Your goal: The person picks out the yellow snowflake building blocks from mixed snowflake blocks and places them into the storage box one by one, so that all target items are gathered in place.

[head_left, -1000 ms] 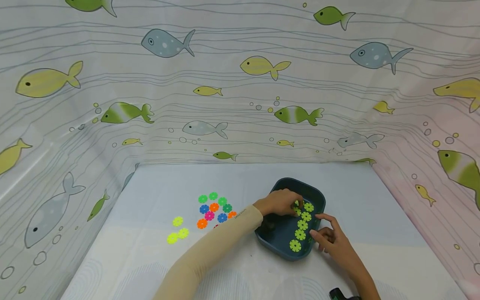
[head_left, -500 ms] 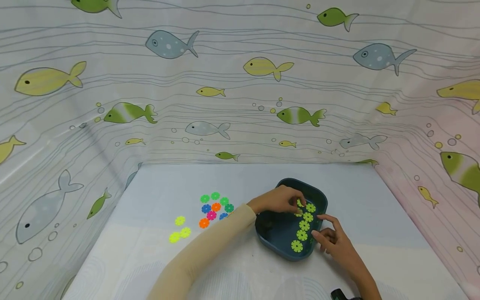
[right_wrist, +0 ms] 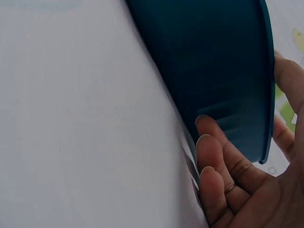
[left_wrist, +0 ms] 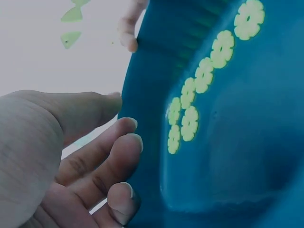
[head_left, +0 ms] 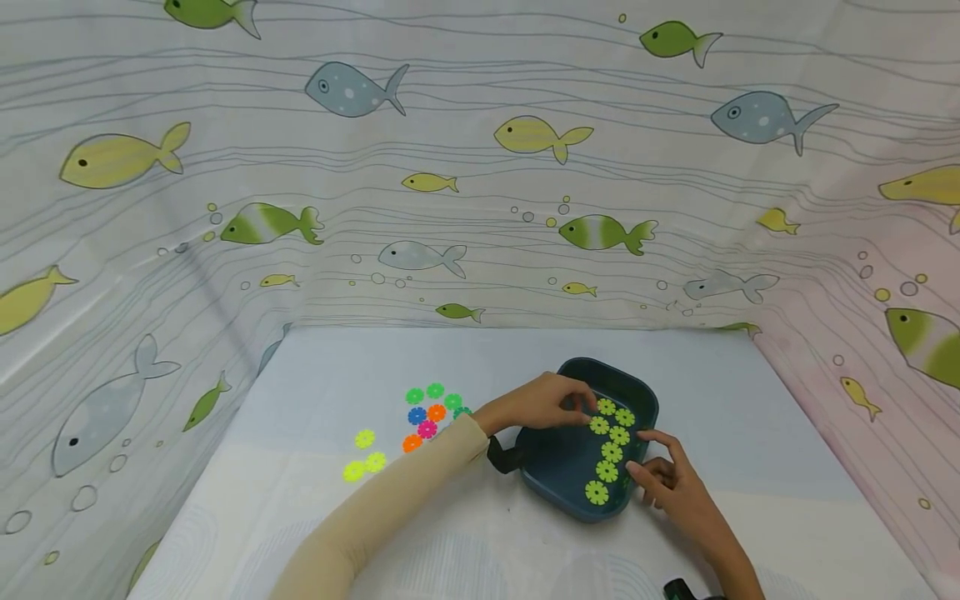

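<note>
A dark teal plastic tray (head_left: 558, 487) stands on the table, with several yellow-green notched plastic discs (head_left: 607, 472) in a line along its right side. My left hand (head_left: 546, 402) reaches over the tray's left rim, fingers loosely bent beside the upper discs. In the left wrist view that hand (left_wrist: 71, 156) holds nothing, and its fingertips overlap the tray wall (left_wrist: 147, 90). At the tray's right side, my right hand (head_left: 678, 487) grips the wall, thumb and index finger at the rim. In the right wrist view its other fingers (right_wrist: 210, 154) lie against the outside wall (right_wrist: 209, 61).
Left of the tray lie several discs in green, blue, orange (head_left: 412, 442) and pink (head_left: 427, 428), partly hidden by the left sleeve (head_left: 397, 492). Farther left are 3 yellow discs (head_left: 375, 462). A fish-printed sheet (head_left: 480, 225) rises behind the table and at both sides.
My left hand has drawn back leftward from the upper discs, uncovering a disc between its fingers that now lies in the tray. The right hand keeps its place on the tray.
</note>
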Motion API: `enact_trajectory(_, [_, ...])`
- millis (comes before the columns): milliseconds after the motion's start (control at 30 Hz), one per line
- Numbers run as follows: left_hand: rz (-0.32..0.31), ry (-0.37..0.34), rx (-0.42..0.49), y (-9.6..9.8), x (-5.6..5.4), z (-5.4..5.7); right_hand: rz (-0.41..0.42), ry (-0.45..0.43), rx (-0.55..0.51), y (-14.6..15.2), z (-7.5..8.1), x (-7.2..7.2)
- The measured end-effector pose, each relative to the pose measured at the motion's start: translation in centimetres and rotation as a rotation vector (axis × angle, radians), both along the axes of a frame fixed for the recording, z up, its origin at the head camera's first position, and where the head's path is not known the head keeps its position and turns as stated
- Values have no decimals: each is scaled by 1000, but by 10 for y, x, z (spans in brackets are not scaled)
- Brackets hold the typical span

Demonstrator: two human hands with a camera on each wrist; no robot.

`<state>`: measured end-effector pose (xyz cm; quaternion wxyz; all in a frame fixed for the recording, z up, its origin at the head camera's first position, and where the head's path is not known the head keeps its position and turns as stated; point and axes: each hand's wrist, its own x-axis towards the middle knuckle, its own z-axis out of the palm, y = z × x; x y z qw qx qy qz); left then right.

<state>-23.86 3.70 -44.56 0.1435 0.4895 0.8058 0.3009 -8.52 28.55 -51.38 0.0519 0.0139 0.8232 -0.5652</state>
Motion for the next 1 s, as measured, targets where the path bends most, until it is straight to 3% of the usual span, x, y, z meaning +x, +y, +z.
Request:
enact_trajectory(400, [27,-47,114,-32,5,-6,0,-5,5,-1,1,0])
enact_trajectory(500, [52,-79,135,-44,6,-9,-2,-11,-1,0,1,0])
enact_trajectory(733, [138,-66,161,-69,11,-17,-16,-31,4,0,1,0])
enact_trajectory(1000, [216,-102,202,-93,18,-23,-16,-20,9,-2,3,0])
